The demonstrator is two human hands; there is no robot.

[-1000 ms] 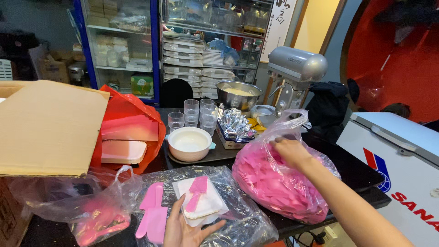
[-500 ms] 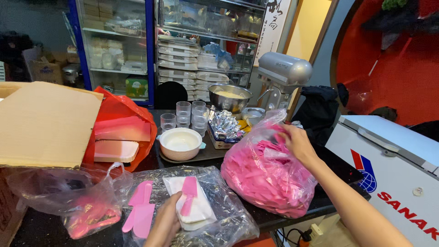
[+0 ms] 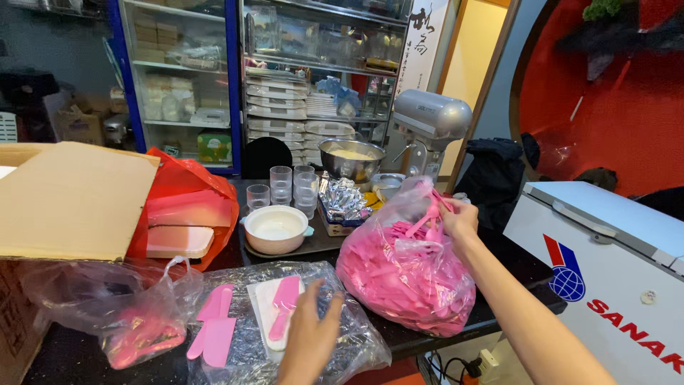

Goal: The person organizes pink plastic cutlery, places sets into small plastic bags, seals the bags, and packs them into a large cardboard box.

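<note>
My right hand (image 3: 458, 219) pinches a few pink plastic utensils (image 3: 432, 222) at the mouth of a large clear bag (image 3: 402, 274) stuffed with the same pink utensils. Near the table's front edge, my left hand (image 3: 311, 336) lies flat, fingers apart, on the lower right corner of a stack of white sheets (image 3: 265, 308). A pink plastic utensil (image 3: 286, 305) lies on that stack. Two more pink utensils (image 3: 214, 332) lie side by side just left of it, all on a crinkled clear plastic sheet (image 3: 349, 342).
A small clear bag (image 3: 132, 321) with pink pieces sits front left beside a cardboard box (image 3: 71, 199) and a red bag (image 3: 189, 203). Behind are a white bowl (image 3: 276, 228) on a dark tray, glasses (image 3: 282, 184), crumpled foil (image 3: 345, 199), a stand mixer (image 3: 427, 128). A white chest freezer (image 3: 613, 264) stands at the right.
My right hand has lifted out of the big bag's mouth with pink utensils in its fingers. My left hand turned from holding the white stack from below to lying on top of it.
</note>
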